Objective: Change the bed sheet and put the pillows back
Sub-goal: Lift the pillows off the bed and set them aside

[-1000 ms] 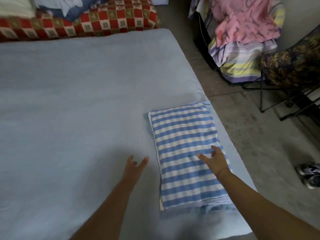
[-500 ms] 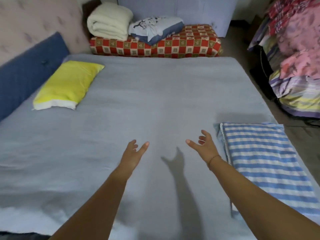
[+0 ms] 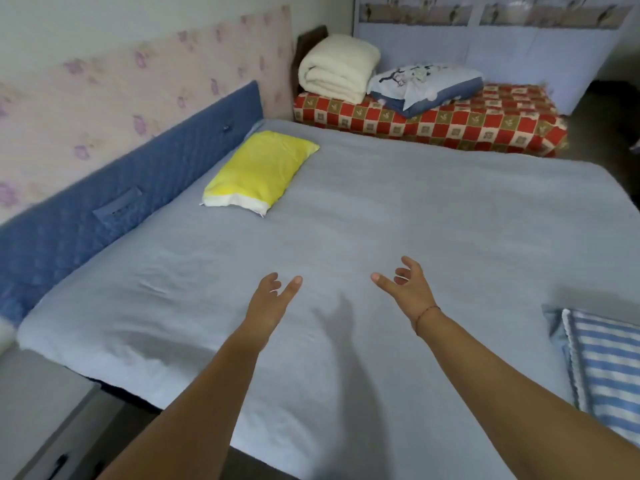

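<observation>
Right hand (image 3: 412, 289) now off blue-striped pillow (image 3: 609, 368)

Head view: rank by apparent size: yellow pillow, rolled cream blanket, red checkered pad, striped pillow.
1. red checkered pad
2. yellow pillow
3. cream blanket
Unranked: striped pillow, cut off by the frame edge and nearest the camera.

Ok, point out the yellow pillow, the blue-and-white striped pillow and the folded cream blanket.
yellow pillow (image 3: 258, 173): head view, middle of its top face.
blue-and-white striped pillow (image 3: 609, 368): head view, striped top face.
folded cream blanket (image 3: 341, 67): head view, rounded top fold.
</observation>
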`<state>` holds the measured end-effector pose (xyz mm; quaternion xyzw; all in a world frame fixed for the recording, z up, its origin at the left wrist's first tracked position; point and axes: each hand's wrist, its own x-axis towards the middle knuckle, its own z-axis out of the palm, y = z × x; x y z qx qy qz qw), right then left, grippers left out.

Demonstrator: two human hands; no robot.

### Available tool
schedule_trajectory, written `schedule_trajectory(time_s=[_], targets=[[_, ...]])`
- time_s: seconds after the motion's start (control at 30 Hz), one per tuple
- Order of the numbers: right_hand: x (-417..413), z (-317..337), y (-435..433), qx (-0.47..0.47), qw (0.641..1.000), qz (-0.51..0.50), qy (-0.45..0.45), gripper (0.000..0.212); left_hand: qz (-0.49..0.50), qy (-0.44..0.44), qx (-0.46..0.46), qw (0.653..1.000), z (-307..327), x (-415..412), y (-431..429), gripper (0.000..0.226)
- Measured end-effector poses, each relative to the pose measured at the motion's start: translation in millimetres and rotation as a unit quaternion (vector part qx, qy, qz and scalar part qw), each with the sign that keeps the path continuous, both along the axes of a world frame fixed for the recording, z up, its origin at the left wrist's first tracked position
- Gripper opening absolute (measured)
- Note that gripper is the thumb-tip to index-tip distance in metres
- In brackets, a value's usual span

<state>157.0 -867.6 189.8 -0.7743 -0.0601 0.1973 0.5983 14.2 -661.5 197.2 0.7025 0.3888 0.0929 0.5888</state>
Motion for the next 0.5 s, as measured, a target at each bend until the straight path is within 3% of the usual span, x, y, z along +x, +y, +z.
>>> schedule_trajectory(time_s=[0.3, 0.5], targets=[[12.1, 15.0, 117.9, 0.021, 0.997, 0.07, 0.002, 0.087, 0.066, -0.012, 0.005, 0.998, 13.4, -14.9, 93.5, 0.071], [20.0, 11.1, 206.8, 0.032, 0.997, 0.063, 0.007, 0.085, 0.063, -0.003, 0.003, 0.998, 5.2, -9.0, 180.2, 0.071]])
